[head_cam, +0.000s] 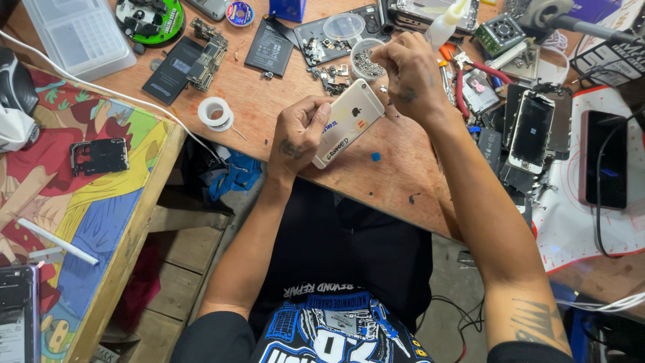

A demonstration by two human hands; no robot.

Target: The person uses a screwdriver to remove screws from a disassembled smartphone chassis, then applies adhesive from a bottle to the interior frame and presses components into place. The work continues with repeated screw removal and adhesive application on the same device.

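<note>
My left hand (300, 132) grips a silver smartphone (349, 121) back side up, tilted above the wooden bench (269, 94). Small stickers with handwriting sit on the phone's back. My right hand (411, 70) hovers at the phone's upper end with fingers pinched together; whether something tiny is between them I cannot tell. Just beyond my right hand stands a small round dish of tiny screws (366, 64).
Phone parts crowd the bench: a black battery (269, 47), circuit boards (207, 55), a roll of tape (216, 112), red-handled cutters (463, 84), opened phones (532, 131), a dark phone on a white mat (603, 158). A colourful cloth-covered table (80, 202) stands left.
</note>
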